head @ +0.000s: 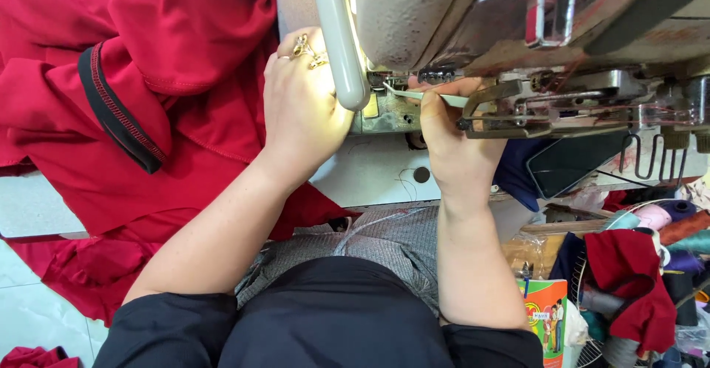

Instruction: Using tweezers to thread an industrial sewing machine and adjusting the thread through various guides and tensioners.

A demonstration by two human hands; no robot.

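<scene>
Right hand pinches tweezers, tip just beyond its fingers at the machine needle area (threading, by the look; whether thread is through, cannot tell). Left hand rests curled by the lamp, grip unclear; red cloth lies left of it, unsewn.

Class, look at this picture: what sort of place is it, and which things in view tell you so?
Probably a garment sewing workshop. An industrial sewing machine fills the top, red fabric lies heaped beside it, and thread cones crowd the right edge.
</scene>
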